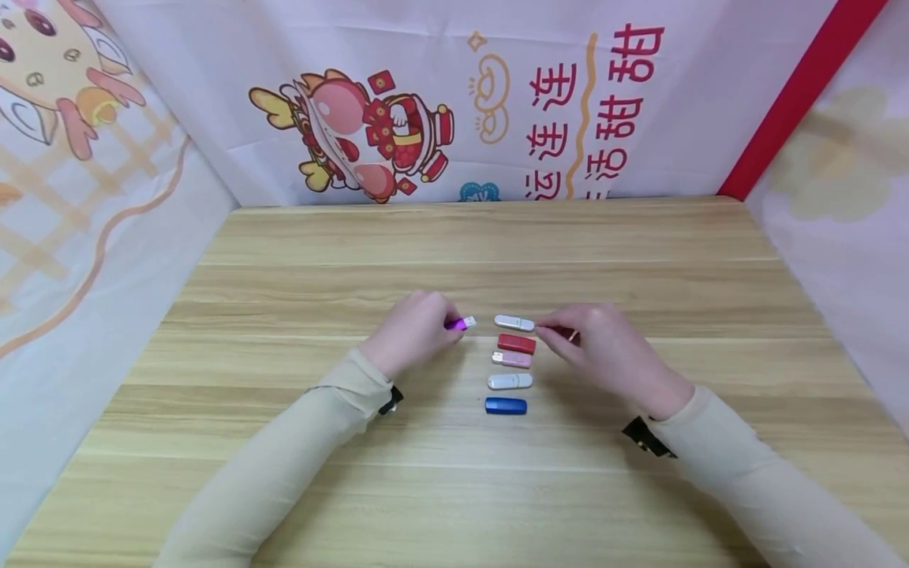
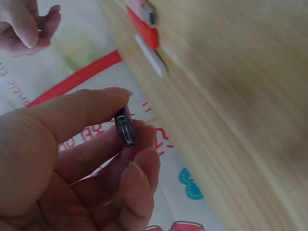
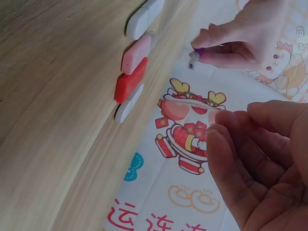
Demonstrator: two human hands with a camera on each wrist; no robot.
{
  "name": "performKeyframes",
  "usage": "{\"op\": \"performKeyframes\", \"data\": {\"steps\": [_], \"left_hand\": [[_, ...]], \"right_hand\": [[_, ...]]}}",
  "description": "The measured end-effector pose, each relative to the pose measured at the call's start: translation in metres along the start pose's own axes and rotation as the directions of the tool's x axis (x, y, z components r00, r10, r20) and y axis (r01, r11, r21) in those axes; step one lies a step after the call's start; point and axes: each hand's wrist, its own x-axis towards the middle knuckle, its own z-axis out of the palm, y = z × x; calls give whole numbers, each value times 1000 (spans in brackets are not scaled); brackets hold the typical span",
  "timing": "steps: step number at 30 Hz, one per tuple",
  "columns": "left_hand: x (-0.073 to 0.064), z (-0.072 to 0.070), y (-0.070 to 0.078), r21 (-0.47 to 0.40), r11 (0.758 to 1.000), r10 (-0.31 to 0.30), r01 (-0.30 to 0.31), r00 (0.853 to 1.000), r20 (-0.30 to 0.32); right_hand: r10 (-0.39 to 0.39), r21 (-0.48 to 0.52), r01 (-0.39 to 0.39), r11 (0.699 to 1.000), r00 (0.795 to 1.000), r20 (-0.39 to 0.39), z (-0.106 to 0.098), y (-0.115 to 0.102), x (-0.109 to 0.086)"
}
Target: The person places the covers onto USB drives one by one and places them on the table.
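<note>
My left hand (image 1: 417, 333) pinches a purple USB flash drive (image 1: 456, 323) between thumb and fingers, its metal plug pointing right. In the left wrist view, the end of that flash drive (image 2: 126, 131) faces the camera. My right hand (image 1: 604, 347) holds nothing; its fingers are loosely bent in the right wrist view. Its fingertips overlap the end of the farthest white flash drive (image 1: 514, 323) in the head view. Below that drive, a column runs toward me: a red flash drive (image 1: 516, 344), a pink one (image 1: 512, 360) with its plug bare, another white one (image 1: 510, 382) and a blue one (image 1: 506, 406).
The drives lie on a wood-grain table (image 1: 319, 489). A white printed cloth (image 1: 454, 95) with a cartoon figure and red characters hangs behind its far edge. More printed cloth stands along the left side (image 1: 106, 260) and right side (image 1: 838, 237).
</note>
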Motion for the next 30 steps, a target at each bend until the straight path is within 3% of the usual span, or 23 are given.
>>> {"op": "performKeyframes", "data": {"steps": [5, 12, 16, 25, 30], "left_hand": [[10, 9, -13, 32, 999, 28, -30, 997, 74], [15, 18, -24, 76, 984, 144, -160, 972, 187], [15, 20, -20, 77, 980, 167, -185, 966, 198], [12, 18, -14, 153, 972, 143, -176, 968, 204], [9, 15, -14, 132, 977, 145, -170, 972, 186]], "right_hand": [[-12, -6, 12, 1000, 1000, 2, 1, 3, -2], [27, -25, -27, 999, 999, 17, -2, 5, -5], [36, -35, -35, 999, 999, 21, -3, 5, -6], [49, -45, -48, 998, 998, 25, -7, 10, -8], [82, -39, -80, 996, 995, 49, -11, 15, -9]]}}
